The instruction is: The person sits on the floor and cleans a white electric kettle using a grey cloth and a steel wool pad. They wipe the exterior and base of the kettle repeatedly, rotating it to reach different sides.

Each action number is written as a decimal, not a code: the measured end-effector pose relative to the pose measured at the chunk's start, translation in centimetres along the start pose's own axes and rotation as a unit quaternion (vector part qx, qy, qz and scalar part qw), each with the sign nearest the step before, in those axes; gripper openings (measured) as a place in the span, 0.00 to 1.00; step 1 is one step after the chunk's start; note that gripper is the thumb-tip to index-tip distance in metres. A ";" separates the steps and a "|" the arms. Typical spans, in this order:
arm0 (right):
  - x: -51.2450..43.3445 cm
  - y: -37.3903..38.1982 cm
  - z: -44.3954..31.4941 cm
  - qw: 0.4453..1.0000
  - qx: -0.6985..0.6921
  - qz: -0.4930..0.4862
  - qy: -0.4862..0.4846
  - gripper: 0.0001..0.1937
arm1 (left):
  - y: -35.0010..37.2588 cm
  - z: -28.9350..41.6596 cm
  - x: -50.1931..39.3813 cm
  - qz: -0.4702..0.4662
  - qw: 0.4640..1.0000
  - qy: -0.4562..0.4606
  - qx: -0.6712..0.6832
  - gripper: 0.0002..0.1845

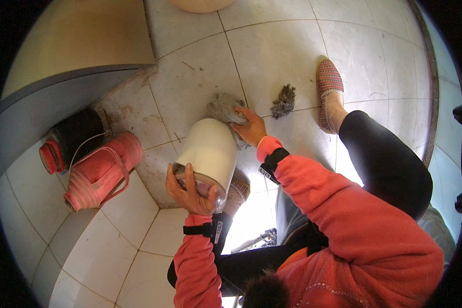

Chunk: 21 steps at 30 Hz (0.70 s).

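A cream-white cylindrical container (pixel 211 148) lies tilted between my hands, its rimmed end towards me. My left hand (pixel 192 189) grips that rimmed end, fingers spread over the edge. With my right hand (pixel 251 126) I hold a grey cloth (pixel 225 107) bunched against the container's far right side. Part of the cloth hangs down beside the container. On the floor tiles to the right of the cloth lies a dark, tangled clump (pixel 283 101), whose material I cannot tell.
A red plastic vacuum flask (pixel 107 173) with a handle and a black container with a red lid (pixel 75 134) stand at the left by the tiled wall. A cabinet (pixel 77 42) is at the upper left. A basin's rim (pixel 203 5) shows at the top. My shoe (pixel 330 79) rests on the right.
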State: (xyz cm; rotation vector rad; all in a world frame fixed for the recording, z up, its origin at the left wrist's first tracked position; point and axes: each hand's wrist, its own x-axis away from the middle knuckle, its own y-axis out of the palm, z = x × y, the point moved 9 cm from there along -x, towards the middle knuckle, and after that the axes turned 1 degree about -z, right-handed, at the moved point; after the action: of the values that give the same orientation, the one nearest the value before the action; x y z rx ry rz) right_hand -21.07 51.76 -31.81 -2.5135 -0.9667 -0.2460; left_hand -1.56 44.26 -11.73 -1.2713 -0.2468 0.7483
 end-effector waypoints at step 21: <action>-2.7 -3.8 -9.4 0.984 -0.053 -0.018 -0.171 0.29 | -0.2 -1.2 0.0 0.005 0.999 -0.052 0.016 0.42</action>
State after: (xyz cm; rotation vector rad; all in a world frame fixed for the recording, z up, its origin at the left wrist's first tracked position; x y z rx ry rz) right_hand -25.71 48.37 -22.98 -2.6922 -1.1553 0.1334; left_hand -0.77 43.28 -11.88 -1.2064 -0.3113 0.8253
